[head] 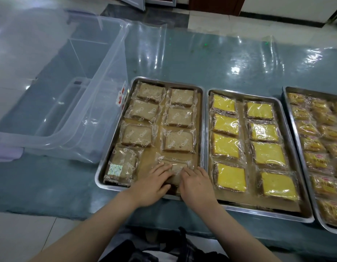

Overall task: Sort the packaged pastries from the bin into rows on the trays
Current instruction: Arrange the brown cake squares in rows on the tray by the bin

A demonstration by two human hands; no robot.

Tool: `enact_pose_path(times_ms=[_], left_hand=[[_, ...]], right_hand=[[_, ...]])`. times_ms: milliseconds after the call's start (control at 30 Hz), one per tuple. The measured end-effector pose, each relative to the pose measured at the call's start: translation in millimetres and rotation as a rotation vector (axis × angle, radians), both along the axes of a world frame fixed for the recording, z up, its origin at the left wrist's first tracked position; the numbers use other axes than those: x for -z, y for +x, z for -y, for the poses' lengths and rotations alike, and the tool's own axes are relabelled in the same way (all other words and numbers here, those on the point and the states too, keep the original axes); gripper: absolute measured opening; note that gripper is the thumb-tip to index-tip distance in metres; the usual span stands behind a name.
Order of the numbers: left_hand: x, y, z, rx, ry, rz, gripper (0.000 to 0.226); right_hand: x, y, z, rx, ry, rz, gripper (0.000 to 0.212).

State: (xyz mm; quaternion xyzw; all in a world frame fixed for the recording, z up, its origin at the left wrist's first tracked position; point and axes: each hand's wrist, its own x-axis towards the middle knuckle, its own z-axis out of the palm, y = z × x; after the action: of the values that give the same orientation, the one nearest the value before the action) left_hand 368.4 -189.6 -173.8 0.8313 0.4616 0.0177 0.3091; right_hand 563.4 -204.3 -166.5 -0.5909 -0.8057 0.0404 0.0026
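Note:
A steel tray [99, 178] holds several brown packaged pastries in two rows. Both hands lie on the nearest pastry of its right row [176, 163], a brown slice in clear wrap at the tray's front edge. My left hand [154, 184] presses its left side with flat fingers. Flat on its right side rests my right hand [197, 185]. The clear plastic bin [99, 76] stands to the tray's left with nothing visible inside it. A second tray [206, 129] to the right carries yellow pastries [227, 146] in two rows.
A third tray [294, 129] at the far right edge is packed with orange-wrapped pastries. Everything sits on a blue-green table under a glossy clear cover [220, 59]. The bin's purple latch [8, 153] juts out at the left. Tiled floor lies beyond.

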Motion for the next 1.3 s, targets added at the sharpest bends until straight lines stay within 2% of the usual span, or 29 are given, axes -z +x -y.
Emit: enact_pose_path(times_ms=[167, 233, 300, 433, 533, 633, 733, 967, 1067, 1167, 1300], left_hand=[[1, -15, -10, 0.040, -0.091, 0.113, 0.051], [1, -19, -10, -0.022, -0.118, 0.197, 0.052], [2, -21, -10, -0.081, -0.035, 0.239, 0.052], [7, -27, -12, 0.003, 0.055, 0.124, 0.055], [7, -28, -15, 0.085, 0.090, 0.030, 0.055], [6, -27, -16, 0.124, 0.121, 0.009, 0.055], [6, -27, -17, 0.119, 0.140, 0.023, 0.056], [3, -45, -17, 0.085, 0.109, 0.044, 0.052], [-9, -65, -17, 0.030, 0.138, 0.073, 0.049], [-15, -91, -18, -0.067, 0.201, 0.041, 0.048], [-17, -119, -16, -0.191, 0.268, -0.100, 0.057]], right_hand=[[-9, -6, -9, 0.055, -0.032, -0.032, 0.011], [-8, -10, -13, 0.085, -0.033, -0.052, 0.010], [-10, -13, -17, 0.120, -0.031, -0.100, 0.015], [-15, -14, -32, 0.132, -0.078, -0.210, 0.045], [-17, -15, -53, 0.068, -0.218, -0.147, 0.057], [-16, -22, -65, 0.056, -0.327, -0.071, 0.057], [-14, -33, -65, 0.129, -0.370, -0.109, 0.055], [-14, -39, -64, 0.166, -0.353, -0.128, 0.055], [-17, -44, -58, 0.177, -0.303, -0.197, 0.054], [-19, -55, -50, 0.117, -0.267, -0.256, 0.050], [-22, -79, -38, -0.031, -0.283, -0.250, 0.052]])
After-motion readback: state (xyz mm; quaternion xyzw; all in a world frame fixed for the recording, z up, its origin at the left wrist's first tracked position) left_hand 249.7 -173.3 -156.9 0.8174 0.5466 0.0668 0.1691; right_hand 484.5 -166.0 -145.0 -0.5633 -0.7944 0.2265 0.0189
